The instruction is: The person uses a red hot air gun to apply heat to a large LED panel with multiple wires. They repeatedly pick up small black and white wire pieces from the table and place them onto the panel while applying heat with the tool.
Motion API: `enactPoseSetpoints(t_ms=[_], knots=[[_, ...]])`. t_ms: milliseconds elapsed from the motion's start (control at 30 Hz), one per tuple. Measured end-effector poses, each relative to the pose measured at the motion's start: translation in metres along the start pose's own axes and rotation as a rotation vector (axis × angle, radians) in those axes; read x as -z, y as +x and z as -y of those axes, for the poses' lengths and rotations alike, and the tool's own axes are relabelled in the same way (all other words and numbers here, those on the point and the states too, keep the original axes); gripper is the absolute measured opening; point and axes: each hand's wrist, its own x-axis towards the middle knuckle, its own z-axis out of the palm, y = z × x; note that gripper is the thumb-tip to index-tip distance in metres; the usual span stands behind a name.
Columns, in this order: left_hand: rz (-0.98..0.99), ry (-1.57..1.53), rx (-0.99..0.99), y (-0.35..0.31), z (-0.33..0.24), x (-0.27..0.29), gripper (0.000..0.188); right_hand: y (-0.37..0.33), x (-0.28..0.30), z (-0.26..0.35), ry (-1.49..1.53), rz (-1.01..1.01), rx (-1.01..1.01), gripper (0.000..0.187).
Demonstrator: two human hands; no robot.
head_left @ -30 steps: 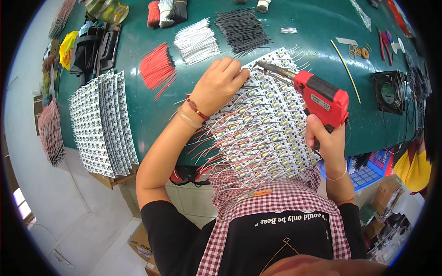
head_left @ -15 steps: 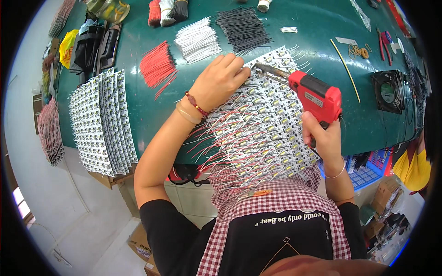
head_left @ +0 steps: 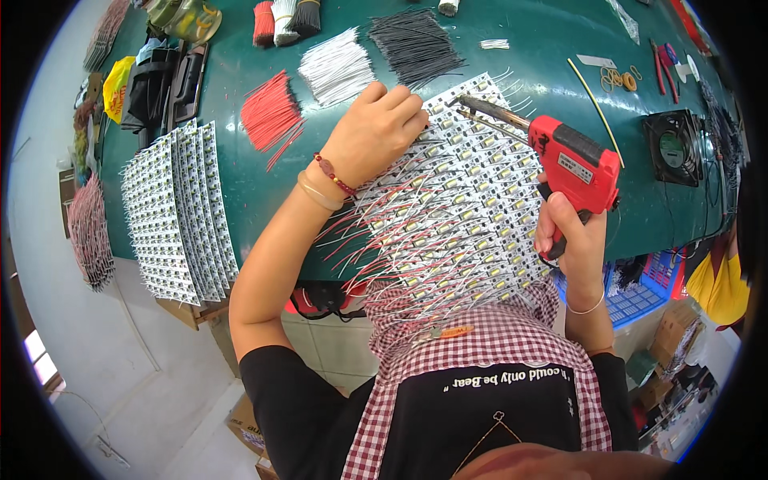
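My right hand (head_left: 574, 236) is wrapped round the grip of a red and black soldering gun (head_left: 572, 160). Its long dark tip points left, over the far end of a white LED circuit board panel (head_left: 480, 192). Rows of small yellow-and-white parts cover the panel, and many thin red, white and black wires (head_left: 352, 240) stick out from it to the left. At the panel's far left edge, my left hand (head_left: 384, 124) is closed with fingers curled together. What its fingertips hold, if anything, is hidden. A gap separates the gun's tip from those fingers.
Beyond my left hand lie piles of red wires (head_left: 270, 110), white wires (head_left: 336, 68) and black wires (head_left: 416, 48). Stacked LED panels (head_left: 172, 212) stand at the table's left. On the right are a yellow stick (head_left: 594, 108), pliers (head_left: 664, 74) and a black fan (head_left: 674, 148).
The soldering gun and my right hand have moved to the right, taking the tip away from my left fingers. My left hand has shifted slightly to the left.
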Motion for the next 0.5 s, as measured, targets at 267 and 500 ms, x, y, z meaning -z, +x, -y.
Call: enactPoseSetpoints(t_ms=[267, 500], knots=[[-0.122, -0.142, 0.1, -0.001, -0.013, 0.012, 0.019, -0.003, 0.004, -0.005, -0.014, 0.018, -0.015, 0.022], [-0.07, -0.217, 0.131, -0.009, -0.026, -0.006, 0.021, -0.007, 0.003, -0.011, -0.074, 0.022, -0.099, 0.017]])
